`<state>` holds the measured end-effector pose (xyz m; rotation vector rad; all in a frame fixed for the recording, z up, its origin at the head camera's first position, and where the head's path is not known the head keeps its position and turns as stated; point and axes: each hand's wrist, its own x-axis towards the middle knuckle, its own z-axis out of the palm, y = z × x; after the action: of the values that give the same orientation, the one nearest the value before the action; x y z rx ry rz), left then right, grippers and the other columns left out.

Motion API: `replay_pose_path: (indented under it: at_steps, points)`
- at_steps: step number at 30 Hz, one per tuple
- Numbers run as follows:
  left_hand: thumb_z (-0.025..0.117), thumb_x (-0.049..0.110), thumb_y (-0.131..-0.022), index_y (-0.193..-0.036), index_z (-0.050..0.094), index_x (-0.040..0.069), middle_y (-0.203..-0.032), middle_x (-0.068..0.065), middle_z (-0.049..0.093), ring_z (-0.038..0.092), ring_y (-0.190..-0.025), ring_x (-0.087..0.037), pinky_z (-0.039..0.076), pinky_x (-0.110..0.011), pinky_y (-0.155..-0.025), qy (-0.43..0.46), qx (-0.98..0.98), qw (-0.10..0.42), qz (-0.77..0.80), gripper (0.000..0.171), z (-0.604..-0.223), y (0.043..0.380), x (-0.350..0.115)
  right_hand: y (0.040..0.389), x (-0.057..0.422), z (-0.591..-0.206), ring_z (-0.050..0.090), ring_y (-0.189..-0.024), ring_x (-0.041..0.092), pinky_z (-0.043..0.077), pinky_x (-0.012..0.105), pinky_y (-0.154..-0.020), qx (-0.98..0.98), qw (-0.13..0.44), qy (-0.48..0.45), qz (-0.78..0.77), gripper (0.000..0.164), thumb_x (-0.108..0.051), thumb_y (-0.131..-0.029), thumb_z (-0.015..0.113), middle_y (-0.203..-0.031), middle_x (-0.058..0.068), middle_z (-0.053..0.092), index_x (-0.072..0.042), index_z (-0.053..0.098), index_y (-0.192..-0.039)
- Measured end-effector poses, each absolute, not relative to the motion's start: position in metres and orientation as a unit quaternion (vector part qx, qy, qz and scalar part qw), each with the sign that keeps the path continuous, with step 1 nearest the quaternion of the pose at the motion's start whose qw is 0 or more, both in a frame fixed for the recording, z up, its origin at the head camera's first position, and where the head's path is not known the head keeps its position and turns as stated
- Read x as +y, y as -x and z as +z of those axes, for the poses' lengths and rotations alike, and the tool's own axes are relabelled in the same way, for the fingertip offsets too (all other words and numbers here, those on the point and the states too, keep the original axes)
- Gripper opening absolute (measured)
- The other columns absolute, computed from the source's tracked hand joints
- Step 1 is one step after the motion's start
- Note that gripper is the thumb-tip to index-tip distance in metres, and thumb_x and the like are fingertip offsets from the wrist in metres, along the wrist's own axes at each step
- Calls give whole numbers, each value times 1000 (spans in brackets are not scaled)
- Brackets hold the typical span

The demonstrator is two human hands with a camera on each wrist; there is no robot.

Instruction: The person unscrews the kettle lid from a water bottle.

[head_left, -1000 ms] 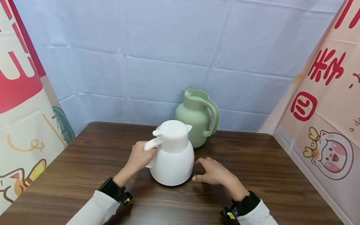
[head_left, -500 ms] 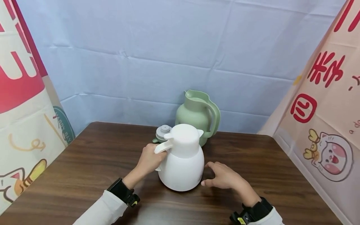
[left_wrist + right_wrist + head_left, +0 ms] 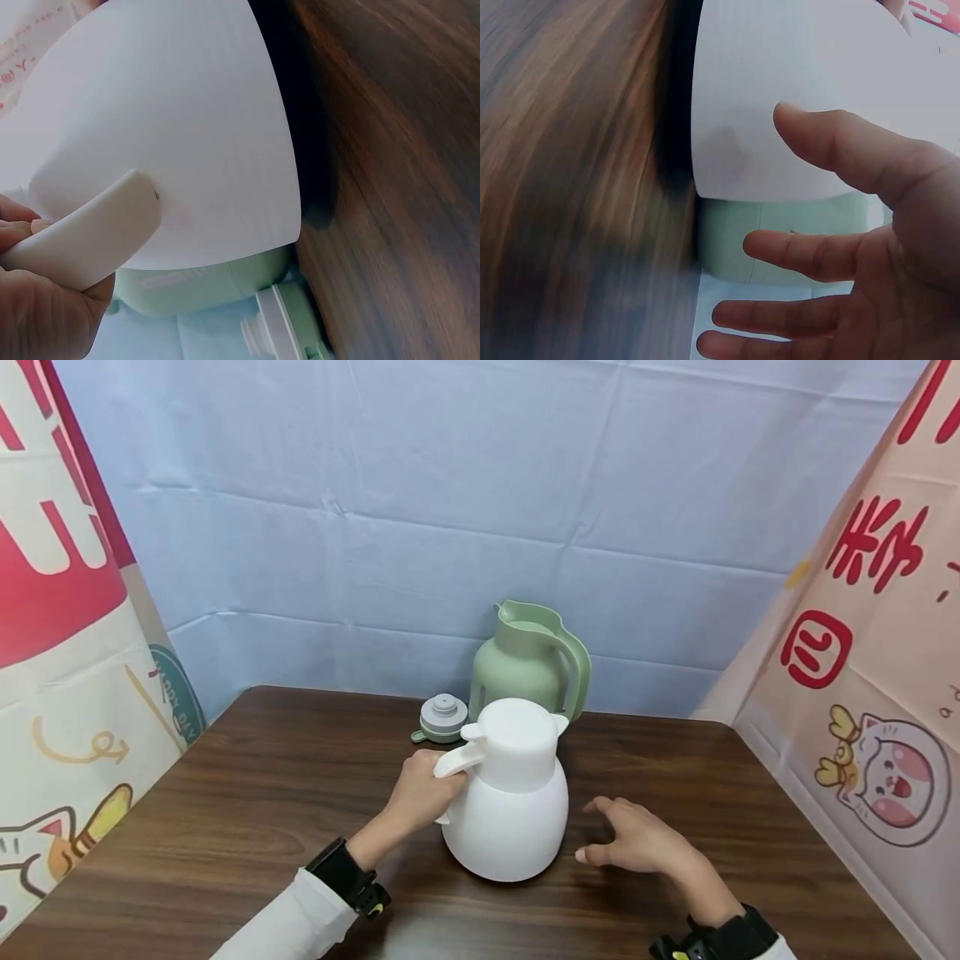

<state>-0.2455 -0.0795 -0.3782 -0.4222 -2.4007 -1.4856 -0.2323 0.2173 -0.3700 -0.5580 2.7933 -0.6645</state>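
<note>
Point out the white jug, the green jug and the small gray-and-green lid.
White jug (image 3: 507, 818): head view, on its rounded body.
Green jug (image 3: 517, 667): head view, on its body above the white jug's top.
Gray-and-green lid (image 3: 443, 719): head view, on its gray upper part.

Front jug (image 3: 507, 818) before rear jug (image 3: 517, 668), lid (image 3: 442, 720) left of rear jug, table (image 3: 300, 793) beneath

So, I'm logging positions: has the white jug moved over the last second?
Yes: in the head view, the white jug has shifted to the right and slightly nearer, judged against the green jug behind it.
</note>
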Motion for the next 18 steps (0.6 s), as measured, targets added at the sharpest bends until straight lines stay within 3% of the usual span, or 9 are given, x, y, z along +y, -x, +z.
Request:
replay_pose_path:
  at_steps: [8,18]
  points:
    - [57,5,-72,-52,34,14,-47,10,27,40,-44,-7,40,-27,-43,150,-827,138,-523,33,-377,244,-75,229,223,-378,54,-101,34,43,50,-80,953,115,166,-226,67,-38,-71,78,-110,15,56,-1,54,-121]
    - [58,5,-72,-51,35,14,-47,9,29,42,-46,-8,40,-27,-44,147,-827,131,-527,32,-377,244,-72,228,223,-378,54,-98,31,44,48,-77,955,115,175,-210,59,-27,-69,80,-108,13,56,-3,56,-118]
